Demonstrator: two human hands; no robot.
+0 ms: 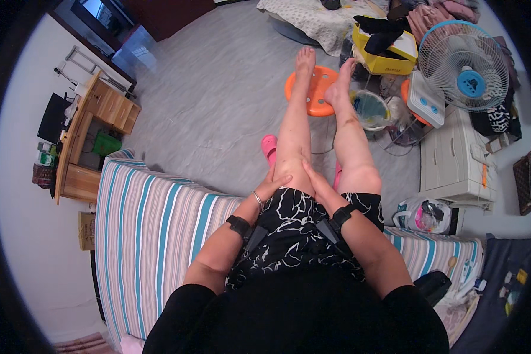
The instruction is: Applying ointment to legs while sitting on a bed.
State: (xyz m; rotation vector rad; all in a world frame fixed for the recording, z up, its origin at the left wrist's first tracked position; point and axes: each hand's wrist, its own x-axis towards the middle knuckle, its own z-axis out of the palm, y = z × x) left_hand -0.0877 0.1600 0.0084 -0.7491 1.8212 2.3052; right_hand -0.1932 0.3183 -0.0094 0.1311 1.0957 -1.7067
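Observation:
Both hands cup my left leg around the knee. My left hand lies along its outer side, thumb across the top; its other fingers are mostly hidden beneath. On the inner side, my right hand presses with the thumb near the kneecap, its remaining fingers largely out of sight. My legs stretch forward, and the left foot rests on an orange plastic stool. The right foot is at the stool's right edge. Black patterned shorts cover my thighs.
I sit on a striped sofa or bed cover. A pink clog lies on the floor. To the right are a bucket, a fan, a drawer cabinet and a yellow box. A wooden desk stands left.

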